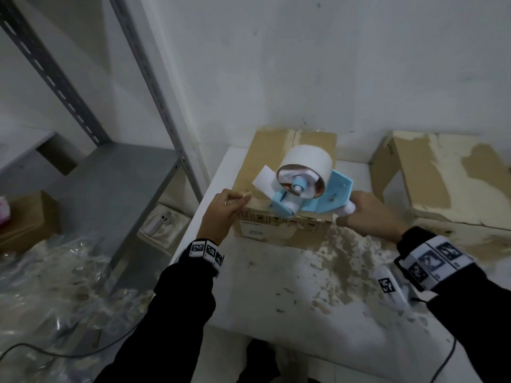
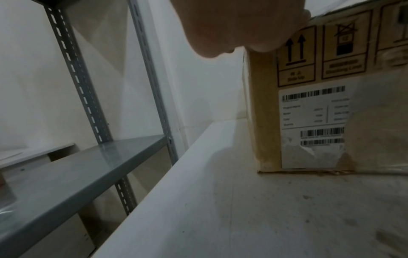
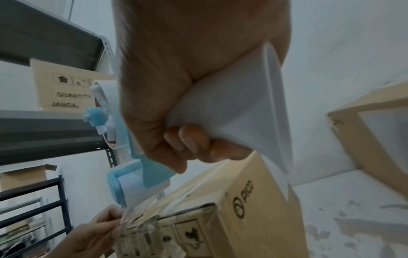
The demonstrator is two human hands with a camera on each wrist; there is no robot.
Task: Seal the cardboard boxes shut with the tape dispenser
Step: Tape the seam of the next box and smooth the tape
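A brown cardboard box [image 1: 276, 167] stands on the white table [image 1: 276, 299]. Over its near top edge hangs a light-blue tape dispenser [image 1: 326, 197] with a white tape roll [image 1: 307, 158]. My right hand [image 1: 356, 214] grips the dispenser's white handle [image 3: 232, 104]. At the box's near-left top corner my left hand [image 1: 243, 199] pinches the end of clear tape [image 3: 132, 209] that runs from the blue roller [image 3: 132, 181]. In the left wrist view only my palm [image 2: 238, 26] shows, beside the box's labelled side [image 2: 313, 127].
A second, scuffed cardboard box [image 1: 442, 175] stands at the table's back right, near the wall. Grey metal shelving [image 1: 110, 175] stands to the left, with small boxes and crumpled plastic wrap [image 1: 55, 286] below. The table top is stained with torn paper residue.
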